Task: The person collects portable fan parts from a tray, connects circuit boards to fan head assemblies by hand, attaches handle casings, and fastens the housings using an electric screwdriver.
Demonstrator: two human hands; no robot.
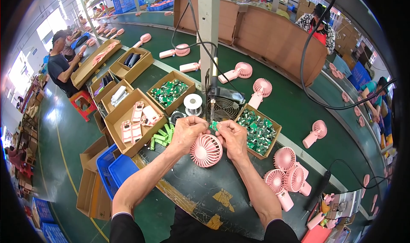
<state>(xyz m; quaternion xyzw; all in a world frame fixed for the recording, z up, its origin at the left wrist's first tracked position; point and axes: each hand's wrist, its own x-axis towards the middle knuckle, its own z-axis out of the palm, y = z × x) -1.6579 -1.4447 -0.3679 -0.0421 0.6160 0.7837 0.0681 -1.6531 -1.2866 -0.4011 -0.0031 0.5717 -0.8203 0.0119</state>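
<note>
Below the tip of an upright soldering iron (212, 102), a small green circuit board (214, 125) sits between my two hands. My right hand (234, 139) pinches the board by its right side. The fingertips of my left hand (188, 134) are pressed together at its left edge; what they hold is too small to make out. Just under the fingers is the round caged head of a pink handheld fan (206, 150), close to the bench top. A white solder spool (193, 103) stands behind my left hand.
Cardboard boxes hold circuit boards (257, 132), more boards (169, 91) and pink shells (136, 122). Green battery cells (162, 137) lie at left, finished-looking pink fans (285, 159) at right. Behind the iron's post, a green conveyor (273, 110) carries fans. Black cables hang overhead. Other people sit farther off.
</note>
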